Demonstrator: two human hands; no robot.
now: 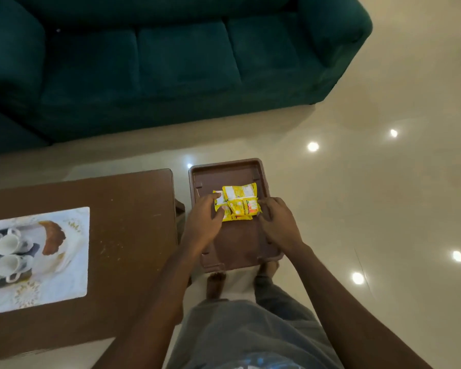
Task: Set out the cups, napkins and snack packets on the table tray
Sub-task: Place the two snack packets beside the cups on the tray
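Several yellow snack packets [238, 203] lie overlapped on a small brown table tray [224, 171] in front of me. My left hand [204, 219] holds the left edge of the packets, thumb and fingers curled on a packet. My right hand [277, 222] sits at the right edge of the packets with its fingers bent; whether it holds one I cannot tell. Several white cups [6, 254] lie on a white patterned tray [75, 262] on the brown coffee table [133, 222] to my left. I see no napkins plainly.
A dark green sofa [171, 62] fills the far side. The glossy cream floor [370, 182] surrounds the small tray table. My bare feet [216, 283] stand just below the tray.
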